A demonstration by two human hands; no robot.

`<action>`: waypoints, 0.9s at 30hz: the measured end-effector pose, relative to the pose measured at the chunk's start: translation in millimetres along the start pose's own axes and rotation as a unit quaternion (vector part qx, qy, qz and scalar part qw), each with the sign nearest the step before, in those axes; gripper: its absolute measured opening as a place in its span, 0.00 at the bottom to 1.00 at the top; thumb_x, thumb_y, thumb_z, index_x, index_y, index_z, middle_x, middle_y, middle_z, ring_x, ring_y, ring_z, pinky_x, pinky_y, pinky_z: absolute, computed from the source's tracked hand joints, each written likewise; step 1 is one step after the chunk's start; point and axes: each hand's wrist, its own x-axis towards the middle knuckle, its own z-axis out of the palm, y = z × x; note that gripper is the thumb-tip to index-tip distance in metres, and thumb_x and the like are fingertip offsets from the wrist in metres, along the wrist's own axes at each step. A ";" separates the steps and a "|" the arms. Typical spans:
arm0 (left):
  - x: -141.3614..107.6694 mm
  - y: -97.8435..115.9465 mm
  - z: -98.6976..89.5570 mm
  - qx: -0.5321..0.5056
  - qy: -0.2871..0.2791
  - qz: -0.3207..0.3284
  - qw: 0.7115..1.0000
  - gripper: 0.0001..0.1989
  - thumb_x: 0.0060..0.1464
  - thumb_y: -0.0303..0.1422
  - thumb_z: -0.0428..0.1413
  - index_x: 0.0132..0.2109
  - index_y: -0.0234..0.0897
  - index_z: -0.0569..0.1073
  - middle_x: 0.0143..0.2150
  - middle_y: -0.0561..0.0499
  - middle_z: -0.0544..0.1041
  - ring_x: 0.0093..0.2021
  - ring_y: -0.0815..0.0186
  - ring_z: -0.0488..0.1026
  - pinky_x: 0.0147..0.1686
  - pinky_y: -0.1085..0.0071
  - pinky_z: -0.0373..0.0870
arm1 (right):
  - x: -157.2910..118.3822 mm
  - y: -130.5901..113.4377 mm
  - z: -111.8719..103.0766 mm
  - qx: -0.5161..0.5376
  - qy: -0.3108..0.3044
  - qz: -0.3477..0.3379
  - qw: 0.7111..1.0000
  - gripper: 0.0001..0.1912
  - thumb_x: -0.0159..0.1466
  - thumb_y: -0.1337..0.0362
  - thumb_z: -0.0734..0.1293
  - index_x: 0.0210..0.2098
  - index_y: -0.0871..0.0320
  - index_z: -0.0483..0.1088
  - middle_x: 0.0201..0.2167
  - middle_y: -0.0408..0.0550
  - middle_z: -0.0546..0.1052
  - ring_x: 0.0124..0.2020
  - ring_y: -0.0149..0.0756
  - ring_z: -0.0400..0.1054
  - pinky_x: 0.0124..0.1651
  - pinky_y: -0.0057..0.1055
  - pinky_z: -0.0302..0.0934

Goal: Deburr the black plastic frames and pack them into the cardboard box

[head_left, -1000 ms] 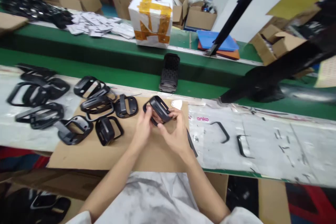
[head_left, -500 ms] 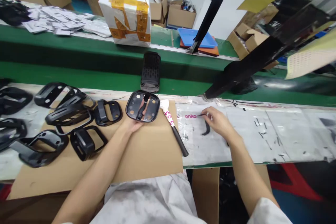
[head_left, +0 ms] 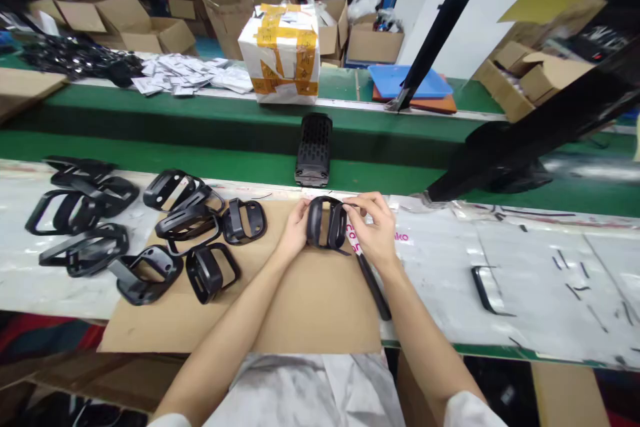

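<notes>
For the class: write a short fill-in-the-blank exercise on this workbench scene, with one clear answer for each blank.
1. The left hand and right hand together hold a black plastic frame over a sheet of ____.
2. The black-handled tool lies closest to the ____ hand.
3. The perforated black panel stands on a ____ belt.
4. The tray beyond that belt is ____.

Missing words: cardboard; right; green; blue.
</notes>
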 end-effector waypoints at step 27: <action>-16.2 -18.4 4.8 -0.039 -0.015 -0.049 0.998 0.24 0.54 0.53 0.65 0.45 0.37 0.75 0.37 0.50 0.79 0.34 0.63 0.76 0.37 0.66 0.75 | -18.1 8.3 9.5 0.004 0.061 -0.030 0.998 0.03 0.67 0.65 0.72 0.35 0.52 0.75 0.38 0.47 0.79 0.41 0.40 0.75 0.45 0.42 0.72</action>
